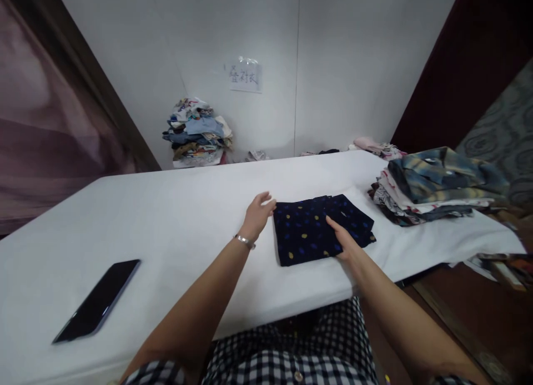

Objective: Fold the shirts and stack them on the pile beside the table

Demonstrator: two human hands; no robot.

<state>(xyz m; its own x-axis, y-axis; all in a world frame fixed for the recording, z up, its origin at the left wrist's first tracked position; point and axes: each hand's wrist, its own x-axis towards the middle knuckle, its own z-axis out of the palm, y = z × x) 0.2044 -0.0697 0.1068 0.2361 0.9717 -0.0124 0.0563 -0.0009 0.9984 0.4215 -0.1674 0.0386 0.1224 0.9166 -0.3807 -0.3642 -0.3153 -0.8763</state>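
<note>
A dark navy shirt [308,229] with small blue and yellow leaf shapes lies folded into a flat bundle on the white-covered table. My right hand [345,242] grips its near edge, thumb on top and the other fingers hidden beneath the cloth. At the bundle's far left corner is my left hand [259,214], its fingers slightly bent and apart. The fingertips are right by the cloth edge; whether they touch it I cannot tell. A collar-like part shows at the bundle's right end.
To the right, a stack of folded clothes [441,180] sits on the table [187,207]. A black-screened phone or tablet [100,299] lies at the near left. Behind the table rises a clothes pile [200,132], below a handwritten sign [245,75] on the wall.
</note>
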